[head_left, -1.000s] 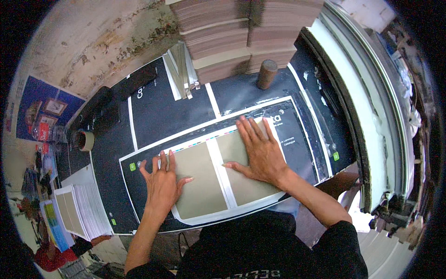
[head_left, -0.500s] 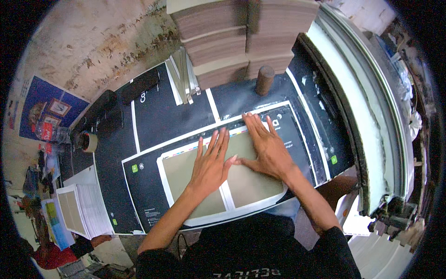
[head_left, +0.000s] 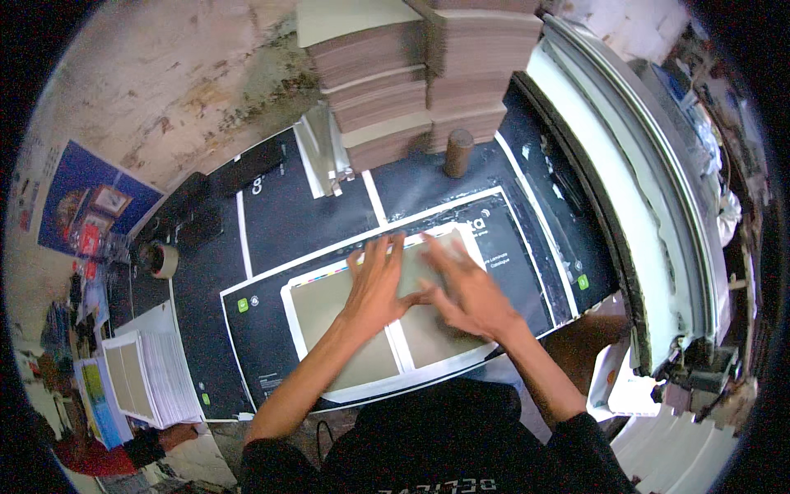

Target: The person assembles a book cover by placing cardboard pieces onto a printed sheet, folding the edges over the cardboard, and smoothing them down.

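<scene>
A white-bordered sheet with two beige panels (head_left: pixel 325 309) lies flat on the black printed covering (head_left: pixel 251 346) of the table before me. Small coloured marks run along its far edge. My left hand (head_left: pixel 372 284) rests on the sheet's middle, fingers bent a little and their tips near that far edge. Just right of it, my right hand (head_left: pixel 473 300) is over the right panel, its fingers apart and smeared by motion. The thumbs are close together near the white strip between the panels. Neither hand holds anything. Whether the right fingers touch the sheet is unclear.
Tall stacks of brown board (head_left: pixel 469 58) stand at the back, with a brown cylinder (head_left: pixel 458 155) before them and pale strips (head_left: pixel 321 152) beside. A tape roll (head_left: pixel 164 259) and a sheet stack (head_left: pixel 177 379) are left. A long white machine part (head_left: pixel 597 165) curves along the right.
My right hand has drawn back toward me from the sheet's far edge, lifting or curling its fingers. The left fingers have bent more and closed together. The view has shifted slightly.
</scene>
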Motion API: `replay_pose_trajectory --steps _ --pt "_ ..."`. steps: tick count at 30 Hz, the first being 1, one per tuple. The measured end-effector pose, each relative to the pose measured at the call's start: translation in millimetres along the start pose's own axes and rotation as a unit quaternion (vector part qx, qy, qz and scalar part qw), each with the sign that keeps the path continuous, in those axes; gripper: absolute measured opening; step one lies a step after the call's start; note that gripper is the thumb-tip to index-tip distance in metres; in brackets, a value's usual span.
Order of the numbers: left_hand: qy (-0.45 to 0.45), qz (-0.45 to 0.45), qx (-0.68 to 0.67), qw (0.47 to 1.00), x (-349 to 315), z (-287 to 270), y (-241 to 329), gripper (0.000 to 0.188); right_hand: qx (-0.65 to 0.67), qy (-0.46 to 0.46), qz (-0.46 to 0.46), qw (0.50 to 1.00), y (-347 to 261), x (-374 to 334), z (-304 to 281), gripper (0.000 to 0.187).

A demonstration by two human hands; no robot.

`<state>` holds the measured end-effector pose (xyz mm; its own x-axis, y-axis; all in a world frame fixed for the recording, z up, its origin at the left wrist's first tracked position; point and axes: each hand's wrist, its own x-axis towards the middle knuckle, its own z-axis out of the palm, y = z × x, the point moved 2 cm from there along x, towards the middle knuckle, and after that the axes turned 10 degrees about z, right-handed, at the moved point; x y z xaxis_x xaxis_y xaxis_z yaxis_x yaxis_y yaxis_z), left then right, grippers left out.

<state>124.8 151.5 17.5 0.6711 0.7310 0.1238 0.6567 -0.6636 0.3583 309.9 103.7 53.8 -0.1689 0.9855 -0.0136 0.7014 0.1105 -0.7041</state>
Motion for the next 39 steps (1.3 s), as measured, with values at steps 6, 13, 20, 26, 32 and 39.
replay_pose_trajectory --steps 6,13,20,26,32,39 --pt "-0.052 0.034 -0.140 0.988 52 2 -44 0.082 0.295 0.176 0.174 0.923 76 -19 -41 0.068" --pt "0.002 0.136 -0.431 0.892 55 -101 -49 0.028 0.718 0.000 0.042 0.695 99 -57 -19 0.101" --pt "0.310 -0.111 -0.656 0.680 -12 -147 -88 0.042 0.532 -0.090 0.026 0.842 45 -15 -26 0.050" --pt "0.232 -0.031 -0.900 0.367 -120 -100 -104 0.112 0.213 -0.135 0.189 0.949 44 44 -92 0.029" --pt "0.013 -0.204 -0.779 0.593 -143 -64 -138 0.109 -0.031 -0.291 0.067 0.954 37 95 -44 0.063" --pt "-0.142 -0.325 -0.122 0.927 -139 -96 -115 0.066 -0.019 0.051 0.181 0.982 56 60 -59 0.051"
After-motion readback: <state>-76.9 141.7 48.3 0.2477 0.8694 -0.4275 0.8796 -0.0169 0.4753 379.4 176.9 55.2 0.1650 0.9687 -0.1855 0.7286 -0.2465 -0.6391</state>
